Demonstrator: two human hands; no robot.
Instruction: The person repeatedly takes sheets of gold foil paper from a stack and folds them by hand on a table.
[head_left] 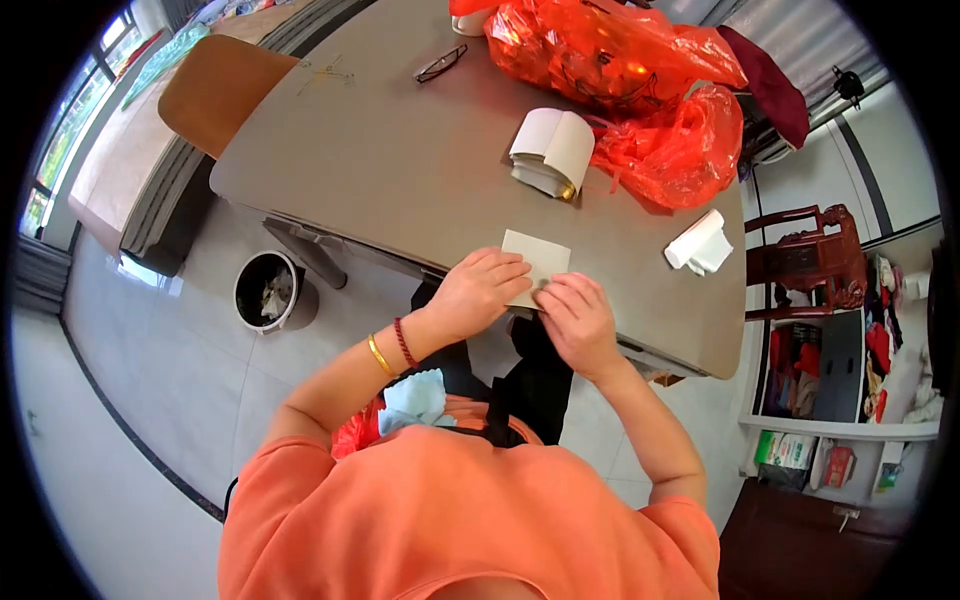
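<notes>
A square of cream paper (541,256) lies at the table's near edge, under the fingers of both hands. My left hand (484,292) comes from the left, its fingers close together and bent over the paper's left side; its thumb is hidden. On the right lower corner, my right hand (576,318) pinches the paper with curled fingers. Just beyond stands a curved stack of cream sheets (556,140), with something gold at its lower corner. To the right lies a folded white bundle (699,244), which looks like paper.
Red plastic bags (610,60) fill the table's far right. Eyeglasses (441,63) rest at the back of the grey table (380,150). A bin (268,291) stands on the floor at left, below a brown chair (225,90). A light blue cloth (415,402) is on my lap.
</notes>
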